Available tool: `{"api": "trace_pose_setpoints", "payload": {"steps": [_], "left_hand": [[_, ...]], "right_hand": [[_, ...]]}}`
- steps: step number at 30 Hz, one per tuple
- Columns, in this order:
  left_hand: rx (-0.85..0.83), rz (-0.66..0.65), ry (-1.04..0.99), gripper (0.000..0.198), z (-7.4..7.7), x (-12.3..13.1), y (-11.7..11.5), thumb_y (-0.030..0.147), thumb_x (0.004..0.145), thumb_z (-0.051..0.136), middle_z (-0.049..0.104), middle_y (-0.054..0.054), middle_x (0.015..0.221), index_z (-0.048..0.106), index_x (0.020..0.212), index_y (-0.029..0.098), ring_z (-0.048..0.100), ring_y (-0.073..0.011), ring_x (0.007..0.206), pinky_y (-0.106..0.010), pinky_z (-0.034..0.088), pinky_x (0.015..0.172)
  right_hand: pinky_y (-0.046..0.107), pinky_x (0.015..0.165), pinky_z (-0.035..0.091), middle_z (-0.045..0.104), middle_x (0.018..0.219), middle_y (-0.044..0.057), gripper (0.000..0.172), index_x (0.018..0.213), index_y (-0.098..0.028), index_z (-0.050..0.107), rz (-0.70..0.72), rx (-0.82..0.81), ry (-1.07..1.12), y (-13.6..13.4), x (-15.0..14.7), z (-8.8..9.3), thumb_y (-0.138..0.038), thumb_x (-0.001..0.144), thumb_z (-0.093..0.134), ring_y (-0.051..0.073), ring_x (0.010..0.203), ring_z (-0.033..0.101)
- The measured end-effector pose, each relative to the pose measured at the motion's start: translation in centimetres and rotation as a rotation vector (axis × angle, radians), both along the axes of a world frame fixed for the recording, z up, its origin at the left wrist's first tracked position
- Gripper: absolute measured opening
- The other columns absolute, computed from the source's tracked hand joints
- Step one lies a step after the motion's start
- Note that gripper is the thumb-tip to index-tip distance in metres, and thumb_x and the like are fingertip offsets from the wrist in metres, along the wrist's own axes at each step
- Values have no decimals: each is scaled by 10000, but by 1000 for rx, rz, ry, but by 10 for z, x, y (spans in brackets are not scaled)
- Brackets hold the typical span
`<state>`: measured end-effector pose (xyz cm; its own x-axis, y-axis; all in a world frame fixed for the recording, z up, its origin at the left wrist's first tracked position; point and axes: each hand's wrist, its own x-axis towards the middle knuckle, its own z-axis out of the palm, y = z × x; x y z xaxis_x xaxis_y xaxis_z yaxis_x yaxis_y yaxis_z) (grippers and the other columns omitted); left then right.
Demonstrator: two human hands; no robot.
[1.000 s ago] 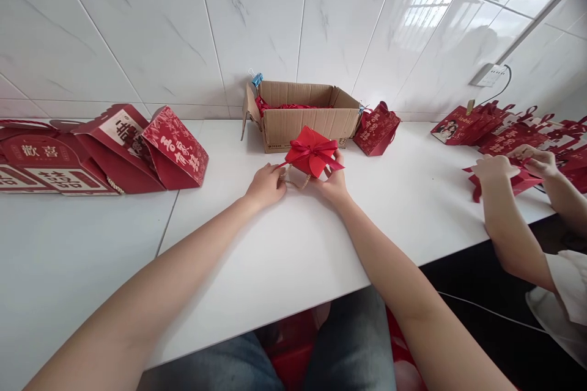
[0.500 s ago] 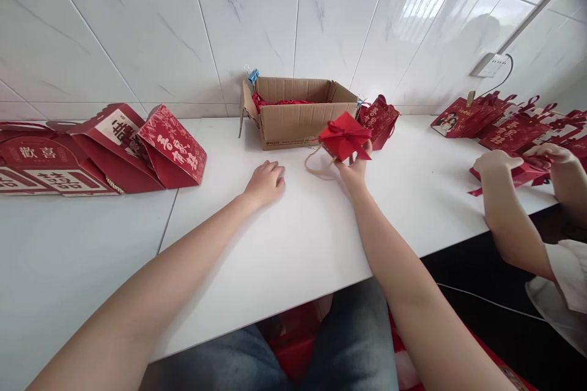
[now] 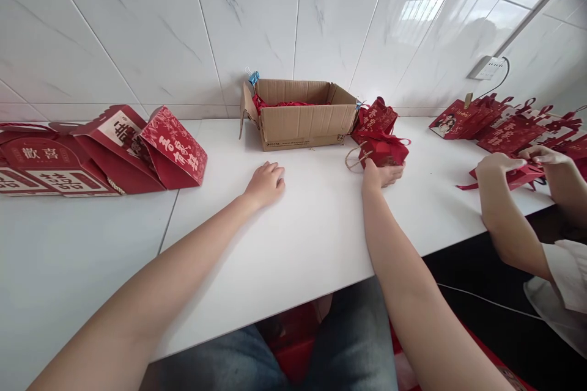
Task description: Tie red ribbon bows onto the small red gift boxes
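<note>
My right hand (image 3: 385, 175) grips a small red gift box (image 3: 384, 151) from its near side. A red ribbon bow sits on top of the box, and a loop of twisted cord (image 3: 351, 162) sticks out to its left. Just behind it stands another red gift box (image 3: 376, 115) with pale lettering, partly covered by the held one. My left hand (image 3: 266, 184) rests on the white table (image 3: 293, 232) with loosely bent fingers and holds nothing.
An open cardboard box (image 3: 302, 127) with red ribbon inside stands by the wall, blue binder clips on its corners. Large red boxes (image 3: 174, 149) lean at left. At right, a co-worker's hands (image 3: 502, 162) work on a red box, near several red gift boxes (image 3: 499, 128).
My right hand has moved right and down with the gift box, bringing it in front of the other small box. My left hand has stayed put.
</note>
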<state>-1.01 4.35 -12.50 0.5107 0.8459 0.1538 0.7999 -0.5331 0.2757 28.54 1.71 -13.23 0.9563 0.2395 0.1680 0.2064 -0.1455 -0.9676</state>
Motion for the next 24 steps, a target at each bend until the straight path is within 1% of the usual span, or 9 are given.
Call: {"api": "trace_pose_setpoints", "payload": {"steps": [2,4,8,11,13,15,18,20,24], "left_hand": [[2,-4,-8,417,-1,0,1,248,875,404,470,-133,1445,582,1235,140,338,-330,1398,-476,302,1161],[6,-6,-17,411,-2,0,2,249,870,408,478,-127,1438,585,1227,147,338,-329,1398,-477,299,1160],[5,-8,-30,416,-2,0,2,248,866,405,479,-140,1431,581,1225,133,338,-336,1394,-479,292,1160],[3,-14,-33,391,-1,0,0,246,866,398,505,-129,1403,602,1184,143,344,-338,1389,-477,297,1156],[1,-16,-30,376,0,0,0,244,869,394,518,-123,1387,612,1159,148,346,-338,1388,-475,300,1154],[0,-15,-26,376,0,0,-1,240,874,389,512,-130,1392,610,1162,141,341,-339,1391,-475,296,1156],[-4,-15,-21,385,0,0,-1,232,879,387,490,-145,1413,598,1183,127,333,-341,1396,-475,293,1157],[-5,-14,-24,380,0,0,0,232,878,395,493,-133,1412,595,1189,140,336,-338,1396,-476,300,1153],[1,-10,-39,351,-2,1,0,225,873,421,520,-102,1386,606,1168,175,346,-329,1392,-477,306,1150]], "right_hand": [[658,1135,146,41,1497,227,947,1387,-223,116,-84,-37,19,-2,-2,3,-234,610,658,413,1417,162],[651,1110,221,66,1506,201,881,1368,-247,165,-120,-49,-13,-4,-6,7,-231,627,641,393,1392,227],[580,1055,349,360,1365,157,591,1259,-251,302,-105,-7,-88,-9,-15,12,-276,728,561,319,1276,405],[456,975,459,544,1127,97,328,1150,-237,407,4,32,-101,-9,-20,10,-349,843,420,239,1069,564],[413,926,489,597,1017,74,270,1054,-221,488,89,37,-89,-8,-21,7,-364,864,360,219,981,604],[423,986,448,606,1094,92,277,1024,-204,536,135,30,-77,-7,-20,4,-353,833,402,233,1086,580],[450,1107,320,446,1400,149,398,1143,-177,530,156,17,-51,-6,-16,1,-319,774,487,264,1359,379],[452,1123,299,340,1492,158,431,1180,-174,524,189,11,-38,-7,-15,0,-309,772,495,265,1416,303],[495,1127,275,263,1520,188,415,1167,-158,538,236,10,-62,-11,-25,4,-267,769,496,297,1435,255]]}}
